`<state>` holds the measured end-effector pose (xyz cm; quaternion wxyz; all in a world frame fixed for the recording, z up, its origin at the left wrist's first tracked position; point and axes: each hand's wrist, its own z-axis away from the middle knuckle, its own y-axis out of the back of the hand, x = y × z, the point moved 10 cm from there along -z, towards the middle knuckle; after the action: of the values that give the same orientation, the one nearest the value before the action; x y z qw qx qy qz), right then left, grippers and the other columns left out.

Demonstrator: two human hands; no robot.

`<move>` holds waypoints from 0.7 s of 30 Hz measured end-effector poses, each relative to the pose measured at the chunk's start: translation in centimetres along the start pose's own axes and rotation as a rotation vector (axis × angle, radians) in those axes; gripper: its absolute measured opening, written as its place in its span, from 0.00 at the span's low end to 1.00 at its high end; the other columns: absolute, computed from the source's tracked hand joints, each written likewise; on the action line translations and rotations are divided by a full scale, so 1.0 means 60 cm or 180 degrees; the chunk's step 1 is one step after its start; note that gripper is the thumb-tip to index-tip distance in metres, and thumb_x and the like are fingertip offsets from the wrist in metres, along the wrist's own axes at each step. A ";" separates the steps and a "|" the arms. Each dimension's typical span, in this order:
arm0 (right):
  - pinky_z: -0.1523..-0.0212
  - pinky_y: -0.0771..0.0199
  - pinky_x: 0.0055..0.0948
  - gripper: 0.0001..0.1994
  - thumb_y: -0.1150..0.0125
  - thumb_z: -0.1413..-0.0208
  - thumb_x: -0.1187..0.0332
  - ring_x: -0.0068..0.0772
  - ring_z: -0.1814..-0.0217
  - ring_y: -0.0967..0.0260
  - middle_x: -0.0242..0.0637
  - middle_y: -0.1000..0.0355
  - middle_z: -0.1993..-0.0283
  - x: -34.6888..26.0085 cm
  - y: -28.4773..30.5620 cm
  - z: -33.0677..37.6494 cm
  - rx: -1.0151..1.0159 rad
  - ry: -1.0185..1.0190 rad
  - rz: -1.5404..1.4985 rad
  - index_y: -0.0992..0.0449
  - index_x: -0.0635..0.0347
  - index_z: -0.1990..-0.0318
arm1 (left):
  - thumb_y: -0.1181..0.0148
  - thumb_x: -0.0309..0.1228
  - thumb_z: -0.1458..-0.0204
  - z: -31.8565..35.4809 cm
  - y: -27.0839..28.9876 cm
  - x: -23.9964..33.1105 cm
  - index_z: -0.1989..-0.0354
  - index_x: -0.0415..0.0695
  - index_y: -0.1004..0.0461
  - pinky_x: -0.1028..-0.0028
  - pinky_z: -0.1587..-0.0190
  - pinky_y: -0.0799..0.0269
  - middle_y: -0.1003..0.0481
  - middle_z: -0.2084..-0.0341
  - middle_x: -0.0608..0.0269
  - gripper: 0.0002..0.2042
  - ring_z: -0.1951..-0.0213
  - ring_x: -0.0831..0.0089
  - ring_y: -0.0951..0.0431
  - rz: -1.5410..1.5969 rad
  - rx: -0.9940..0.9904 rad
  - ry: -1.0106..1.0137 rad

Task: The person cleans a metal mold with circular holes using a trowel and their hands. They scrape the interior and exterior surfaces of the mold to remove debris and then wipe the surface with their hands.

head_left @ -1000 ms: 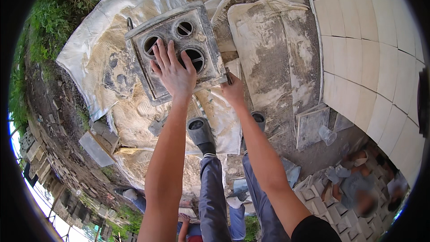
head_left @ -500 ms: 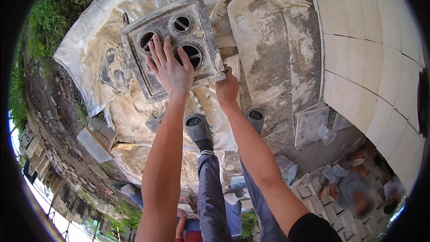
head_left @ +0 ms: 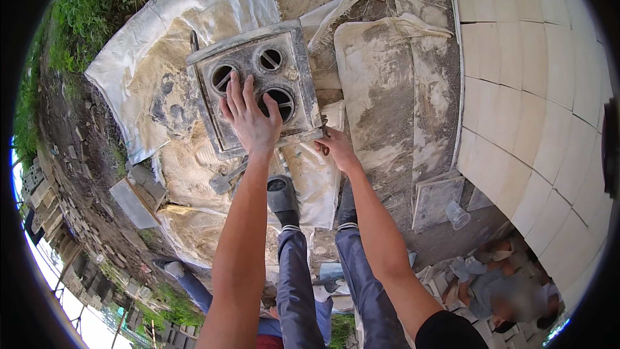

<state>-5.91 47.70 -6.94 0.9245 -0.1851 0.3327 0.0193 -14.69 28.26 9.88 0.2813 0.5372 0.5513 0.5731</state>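
My left hand (head_left: 252, 119) lies flat and open on the grey block mould (head_left: 258, 84), which rests on white sacking (head_left: 161, 90) on the ground ahead of my feet. My right hand (head_left: 336, 148) grips its near right corner. The mould is roughly square, holed face up, tilted slightly. It could slip and pinch fingers, I judge.

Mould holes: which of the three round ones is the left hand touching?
The lower right hole, the largest. The left hand has its fingers at this hole's rim; the upper hole and the left hole lie beyond the fingertips on the grey mould.
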 end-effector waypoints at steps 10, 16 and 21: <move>0.68 0.31 0.41 0.14 0.34 0.52 0.70 0.45 0.71 0.27 0.42 0.25 0.73 -0.049 0.008 0.048 0.2438 0.0808 0.2121 0.28 0.67 0.60 | 0.46 0.29 0.50 -0.005 -0.007 0.004 0.56 0.45 0.35 0.53 0.34 0.57 0.42 0.36 0.52 0.12 0.35 0.58 0.43 0.0117 -0.0041 0.0083; 0.59 0.29 0.49 0.16 0.37 0.48 0.63 0.53 0.54 0.27 0.51 0.26 0.57 -0.086 0.004 0.080 0.1389 -0.0255 0.4184 0.27 0.60 0.55 | 0.45 0.27 0.52 -0.009 0.003 -0.009 0.59 0.45 0.35 0.51 0.33 0.58 0.43 0.35 0.51 0.11 0.34 0.55 0.45 0.0399 -0.0034 0.0174; 0.58 0.27 0.43 0.11 0.45 0.41 0.66 0.50 0.55 0.26 0.45 0.25 0.58 -0.285 -0.095 0.121 0.0889 0.0625 0.3610 0.25 0.60 0.54 | 0.50 0.21 0.54 -0.001 0.023 -0.053 0.56 0.44 0.35 0.50 0.31 0.61 0.43 0.35 0.51 0.15 0.34 0.54 0.45 0.1216 -0.0052 0.0458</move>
<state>-13.87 46.45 10.75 0.7503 0.1441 0.4631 0.4492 -13.52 25.03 10.19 0.1316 0.5874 0.4534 0.6574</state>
